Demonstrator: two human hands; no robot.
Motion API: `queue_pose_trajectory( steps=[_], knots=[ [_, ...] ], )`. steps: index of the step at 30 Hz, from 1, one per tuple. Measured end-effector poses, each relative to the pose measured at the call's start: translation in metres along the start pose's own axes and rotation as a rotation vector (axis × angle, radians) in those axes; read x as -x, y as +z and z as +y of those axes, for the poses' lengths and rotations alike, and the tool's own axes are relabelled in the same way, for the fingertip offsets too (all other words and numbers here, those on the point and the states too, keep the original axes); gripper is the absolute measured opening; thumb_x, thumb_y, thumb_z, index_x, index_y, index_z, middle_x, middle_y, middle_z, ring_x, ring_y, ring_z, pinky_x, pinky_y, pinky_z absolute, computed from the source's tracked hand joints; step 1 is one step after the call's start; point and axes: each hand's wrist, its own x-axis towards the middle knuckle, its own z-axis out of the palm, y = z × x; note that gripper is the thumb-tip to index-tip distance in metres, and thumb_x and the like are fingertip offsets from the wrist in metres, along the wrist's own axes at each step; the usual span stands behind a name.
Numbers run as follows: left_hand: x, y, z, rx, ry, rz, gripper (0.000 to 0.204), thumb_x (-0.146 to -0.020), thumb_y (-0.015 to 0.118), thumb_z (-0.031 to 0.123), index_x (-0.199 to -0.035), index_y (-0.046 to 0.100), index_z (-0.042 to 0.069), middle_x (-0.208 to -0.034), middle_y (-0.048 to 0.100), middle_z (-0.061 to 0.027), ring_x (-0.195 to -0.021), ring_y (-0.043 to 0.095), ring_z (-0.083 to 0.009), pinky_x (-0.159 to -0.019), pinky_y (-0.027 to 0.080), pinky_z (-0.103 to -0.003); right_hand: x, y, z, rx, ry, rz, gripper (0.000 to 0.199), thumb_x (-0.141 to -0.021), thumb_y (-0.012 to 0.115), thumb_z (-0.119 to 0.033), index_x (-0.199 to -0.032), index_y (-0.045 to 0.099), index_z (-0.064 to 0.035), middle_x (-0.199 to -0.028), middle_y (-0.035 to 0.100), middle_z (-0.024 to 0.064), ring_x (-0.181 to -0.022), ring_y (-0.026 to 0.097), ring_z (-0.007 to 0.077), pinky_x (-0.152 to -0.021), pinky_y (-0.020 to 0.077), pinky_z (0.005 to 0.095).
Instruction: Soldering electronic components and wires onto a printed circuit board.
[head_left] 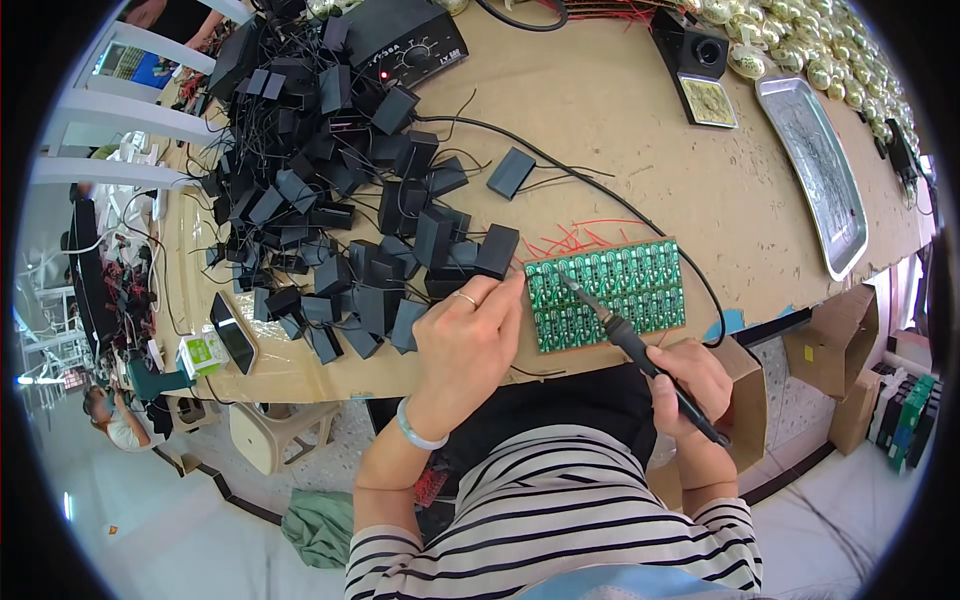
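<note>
Right hand (pixel 692 385) grips iron (pixel 640 350) over board (pixel 640 290); left hand (pixel 468 335) pinches, probably, a wire (pixel 518 262); boxes (pixel 433 236) crowd bench (pixel 740 200) left edge.

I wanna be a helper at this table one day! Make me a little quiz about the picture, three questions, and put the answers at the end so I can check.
1. Which of the person's hands holds the soldering iron?
2. True or false: the silver tray lies to the left of the green circuit board.
3. What colour are the boxes heaped on the left part of the table?
A) yellow
B) black
C) red

Key:
1. The right hand.
2. False: it lies to the right.
3. B.
</note>
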Motion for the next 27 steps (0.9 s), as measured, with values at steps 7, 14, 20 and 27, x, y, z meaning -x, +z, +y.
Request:
queue_pose_trajectory(
  steps=[7,14,20,27],
  knots=[
    [-0.001,0.002,-0.002,-0.064,0.029,-0.019,0.020,-0.083,0.077,0.003,-0.102,0.079,0.009,-0.084,0.069,-0.0017,-0.058,0.062,-0.0187,-0.052,0.048,-0.030,-0.008,0.002,0.005,0.016,-0.039,-0.115,0.026,-0.080,0.068,0.000,-0.106,0.074,0.0010,-0.085,0.071,0.0129,-0.066,0.066,0.0254,-0.062,0.0551,0.0343],
    [-0.002,0.002,-0.001,-0.163,0.064,-0.059,0.017,-0.082,0.076,0.004,-0.099,0.077,0.009,-0.082,0.065,-0.0018,-0.060,0.063,-0.0213,-0.055,0.050,-0.032,-0.011,0.001,-0.003,0.174,-0.213,-0.256,0.022,-0.080,0.069,-0.004,-0.101,0.075,0.0001,-0.084,0.069,0.0101,-0.062,0.064,0.0239,-0.058,0.0531,0.0332],
    [-0.006,-0.001,0.002,-0.175,0.061,-0.109,0.019,-0.082,0.075,0.004,-0.100,0.075,0.008,-0.083,0.063,-0.0030,-0.060,0.062,-0.0225,-0.055,0.049,-0.033,-0.020,-0.002,-0.007,0.241,-0.346,-0.303,0.037,-0.069,0.072,0.002,-0.106,0.075,0.0008,-0.088,0.068,0.0082,-0.062,0.060,0.0182,-0.053,0.0504,0.0294],
    [-0.006,-0.002,0.004,-0.207,0.090,-0.119,0.017,-0.083,0.068,0.007,-0.099,0.071,0.005,-0.078,0.055,-0.0049,-0.063,0.062,-0.0210,-0.055,0.050,-0.034,-0.013,-0.019,-0.018,0.134,-0.149,-0.111,0.023,-0.081,0.067,-0.002,-0.104,0.072,0.0021,-0.084,0.069,0.0113,-0.065,0.066,0.0259,-0.059,0.0558,0.0347]
  ],
)
